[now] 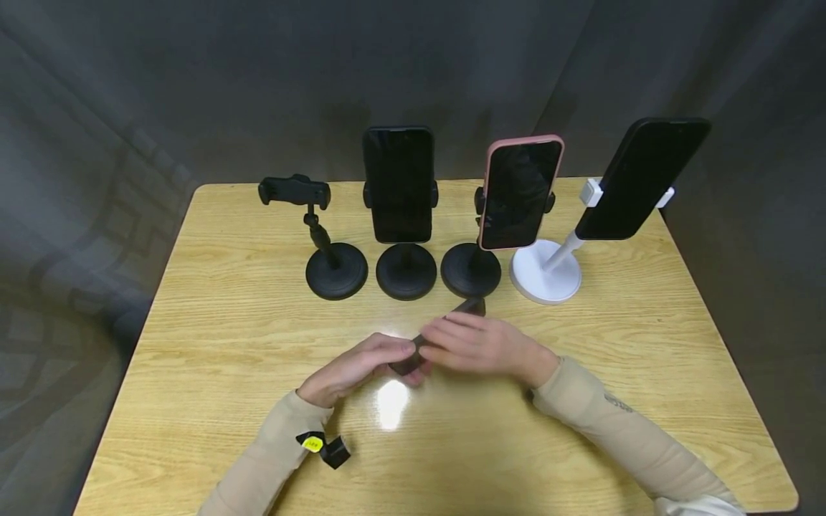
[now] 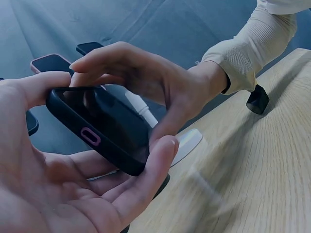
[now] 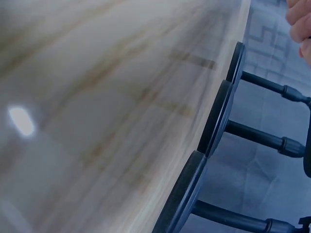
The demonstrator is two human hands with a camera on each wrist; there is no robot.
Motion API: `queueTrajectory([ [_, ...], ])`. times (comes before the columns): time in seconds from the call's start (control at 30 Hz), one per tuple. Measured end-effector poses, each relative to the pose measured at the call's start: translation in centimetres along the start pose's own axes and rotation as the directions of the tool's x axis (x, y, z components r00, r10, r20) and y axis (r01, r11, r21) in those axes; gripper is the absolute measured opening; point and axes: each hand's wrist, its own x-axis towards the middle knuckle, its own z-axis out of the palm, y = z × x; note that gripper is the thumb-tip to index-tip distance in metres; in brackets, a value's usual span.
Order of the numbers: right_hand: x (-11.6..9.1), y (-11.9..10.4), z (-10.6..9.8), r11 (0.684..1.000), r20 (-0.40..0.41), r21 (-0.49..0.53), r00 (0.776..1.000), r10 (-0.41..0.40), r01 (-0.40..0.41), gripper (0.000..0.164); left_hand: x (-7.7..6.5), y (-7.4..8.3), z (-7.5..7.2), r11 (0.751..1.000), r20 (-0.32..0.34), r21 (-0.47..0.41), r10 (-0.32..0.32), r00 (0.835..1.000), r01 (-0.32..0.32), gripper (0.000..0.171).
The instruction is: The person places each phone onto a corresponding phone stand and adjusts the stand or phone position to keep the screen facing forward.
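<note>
Above the middle of the table, my left hand holds a dark-cased phone by its near end, with thumb and fingers on opposite edges. The left wrist view shows that phone tilted, with a pink-rimmed port opening on its end. My right hand, slightly blurred in the head view, bends across the phone from the right. In the left wrist view the right hand spans it, fingers at one edge and thumb at the other. Part of the phone is hidden by the hands. Fingers show at the right wrist view's corner.
Beyond the hands, a row of phone stands lines the table. At the left is a black stand with a phoneless clamp. A black phone, a pink-cased phone and another black phone on a white stand follow.
</note>
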Motion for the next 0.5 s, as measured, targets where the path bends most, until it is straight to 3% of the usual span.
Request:
queueTrajectory([
  [0.23, -0.13, -0.05, -0.34, 0.997, 0.062, 0.008, 0.995, 0.077, -0.078, 0.049, 0.05, 0.20, 0.11, 1.000, -0.062, 0.006, -0.021, 0.998, 0.021, 0.048],
  [0.37, -0.16, -0.04, -0.13, 0.986, 0.030, 0.057, 0.988, 0.154, -0.156, 0.047, -0.01, 0.41, 0.05, 0.999, -0.117, -0.004, -0.051, 0.992, 0.051, 0.047],
  [0.5, -0.16, -0.08, -0.01, 0.960, -0.007, 0.138, 0.969, 0.245, -0.242, 0.039, 0.05, 0.42, -0.03, 0.998, -0.125, -0.024, -0.055, 0.991, 0.052, 0.051],
])
